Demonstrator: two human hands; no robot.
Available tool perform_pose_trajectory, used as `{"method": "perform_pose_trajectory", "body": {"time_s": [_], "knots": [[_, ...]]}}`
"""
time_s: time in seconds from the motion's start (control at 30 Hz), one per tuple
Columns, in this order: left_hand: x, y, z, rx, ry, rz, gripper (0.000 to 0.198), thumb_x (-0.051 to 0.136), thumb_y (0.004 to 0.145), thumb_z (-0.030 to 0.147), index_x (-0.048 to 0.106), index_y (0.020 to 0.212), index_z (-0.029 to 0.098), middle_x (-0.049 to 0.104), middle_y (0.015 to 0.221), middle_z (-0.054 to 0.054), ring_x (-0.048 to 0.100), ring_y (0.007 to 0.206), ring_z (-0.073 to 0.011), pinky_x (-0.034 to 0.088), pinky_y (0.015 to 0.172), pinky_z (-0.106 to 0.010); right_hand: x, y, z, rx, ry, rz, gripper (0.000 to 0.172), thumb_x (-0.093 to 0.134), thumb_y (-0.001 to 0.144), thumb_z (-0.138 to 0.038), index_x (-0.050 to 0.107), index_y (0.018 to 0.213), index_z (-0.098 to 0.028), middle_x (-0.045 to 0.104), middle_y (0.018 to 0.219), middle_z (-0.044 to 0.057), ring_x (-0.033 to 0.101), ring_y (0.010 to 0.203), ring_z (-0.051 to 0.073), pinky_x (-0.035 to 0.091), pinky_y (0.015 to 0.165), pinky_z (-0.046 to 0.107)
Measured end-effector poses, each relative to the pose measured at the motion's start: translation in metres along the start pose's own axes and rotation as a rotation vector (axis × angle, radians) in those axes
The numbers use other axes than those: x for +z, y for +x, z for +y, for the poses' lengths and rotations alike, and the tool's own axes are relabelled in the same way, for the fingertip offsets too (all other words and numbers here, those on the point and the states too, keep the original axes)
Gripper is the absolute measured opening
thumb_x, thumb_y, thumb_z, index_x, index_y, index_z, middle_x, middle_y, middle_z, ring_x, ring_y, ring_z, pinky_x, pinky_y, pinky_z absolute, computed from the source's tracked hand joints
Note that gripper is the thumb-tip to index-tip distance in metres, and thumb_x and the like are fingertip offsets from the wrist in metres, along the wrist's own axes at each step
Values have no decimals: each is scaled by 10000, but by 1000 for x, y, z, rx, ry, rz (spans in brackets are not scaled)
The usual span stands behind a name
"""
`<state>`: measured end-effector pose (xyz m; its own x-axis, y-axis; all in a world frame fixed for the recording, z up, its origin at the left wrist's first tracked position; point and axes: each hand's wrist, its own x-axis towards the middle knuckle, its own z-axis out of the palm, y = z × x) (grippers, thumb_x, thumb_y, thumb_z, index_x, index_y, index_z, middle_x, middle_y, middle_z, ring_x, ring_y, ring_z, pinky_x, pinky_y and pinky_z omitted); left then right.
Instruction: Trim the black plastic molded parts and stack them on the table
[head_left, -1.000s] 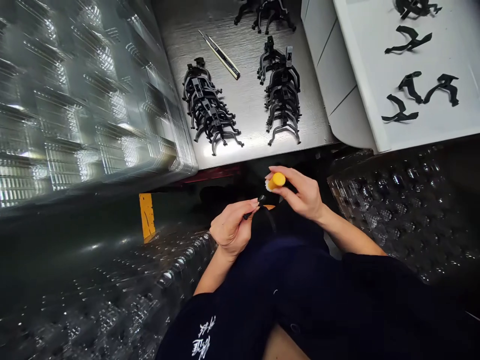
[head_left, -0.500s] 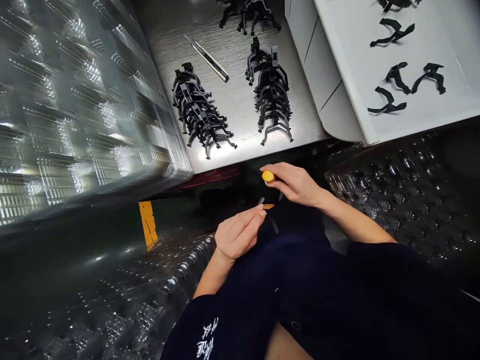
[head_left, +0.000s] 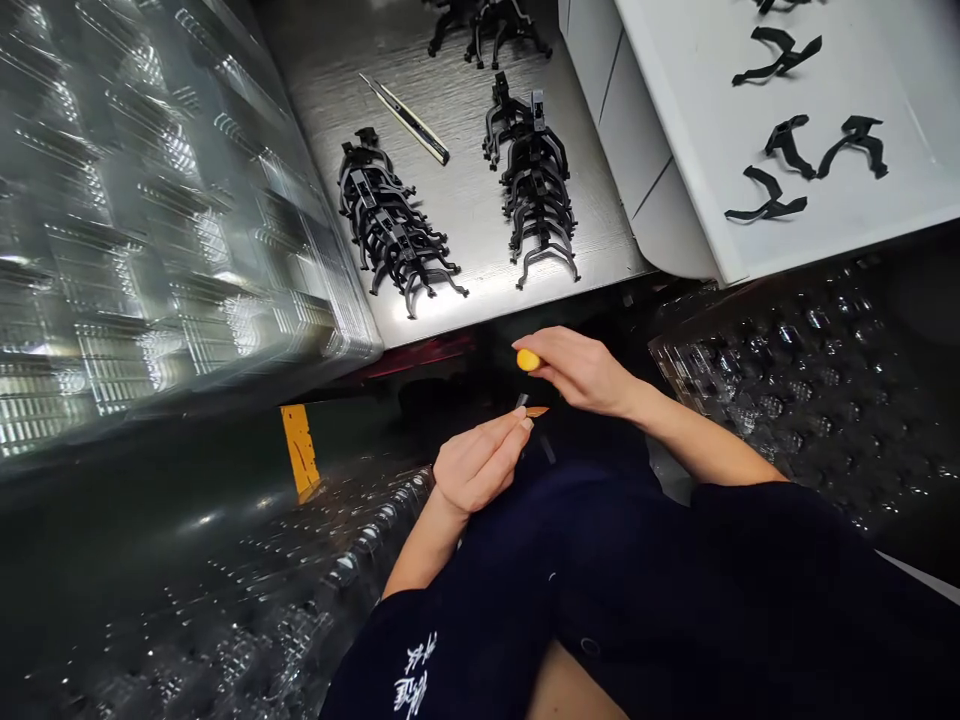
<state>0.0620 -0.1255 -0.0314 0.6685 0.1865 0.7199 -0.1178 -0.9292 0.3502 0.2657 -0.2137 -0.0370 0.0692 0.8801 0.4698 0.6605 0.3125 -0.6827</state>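
The right hand (head_left: 579, 372) clamps a yellow-capped tube (head_left: 528, 360), while the left hand (head_left: 478, 465) pinches a small black plastic piece (head_left: 521, 400) (tiny, hard to make out) just beside it, above the dark lap (head_left: 592, 540)!

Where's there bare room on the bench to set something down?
Bare steel bench shows between the left black plastic stack and the right one, below the slim metal tool, and along the front edge. Crowded: those stacks, and the white tray around its black clips.
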Motion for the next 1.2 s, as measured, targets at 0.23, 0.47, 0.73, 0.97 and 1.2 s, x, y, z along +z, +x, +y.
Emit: {"method": "perform_pose_trajectory", "body": {"time_s": [0.23, 0.47, 0.73, 0.97, 1.2], "knots": [[10, -6, 2, -270, -43, 177, 260, 713, 860, 11, 716, 1071, 163, 802, 988, -52, 781, 857, -162, 627, 755, -213, 8, -3, -3, 35, 45, 85, 304, 536, 1040, -232, 602, 1331, -171, 750, 1144, 120, 721, 1043, 221, 613, 942, 369], [20, -6, 5, -580, -188, 326, 192, 756, 857, 57, 719, 975, 203, 779, 914, 8, 755, 787, -130, 636, 693, -225, 16, -6, -1, 66, 31, 122, 292, 542, 1034, -233, 616, 1310, -175, 755, 1138, 120, 719, 1060, 230, 613, 948, 382], [31, -2, 8, -919, -432, 528, 106, 791, 866, 238, 712, 869, 168, 747, 829, -6, 752, 720, -139, 636, 585, -200, 21, -6, -3, 50, 63, 196, 303, 565, 1020, -203, 614, 1316, -167, 756, 1141, 127, 720, 1070, 231, 611, 957, 382], [36, 7, 5, -1159, -631, 713, 304, 894, 722, 358, 680, 806, 159, 750, 761, -12, 710, 611, -109, 589, 545, -164, 31, -7, -13, 12, 64, 319, 332, 579, 1005, -196, 600, 1336, -190, 766, 1120, 106, 726, 1064, 241, 629, 934, 402], [40, -1, -2, -1292, -716, 654, 355, 867, 721, 414, 645, 836, 163, 745, 814, -31, 710, 641, -107, 592, 588, -179, 42, -11, -7, 96, -12, 369, 322, 570, 1008, -229, 616, 1324, -193, 764, 1121, 121, 728, 1048, 256, 632, 933, 436]]}}
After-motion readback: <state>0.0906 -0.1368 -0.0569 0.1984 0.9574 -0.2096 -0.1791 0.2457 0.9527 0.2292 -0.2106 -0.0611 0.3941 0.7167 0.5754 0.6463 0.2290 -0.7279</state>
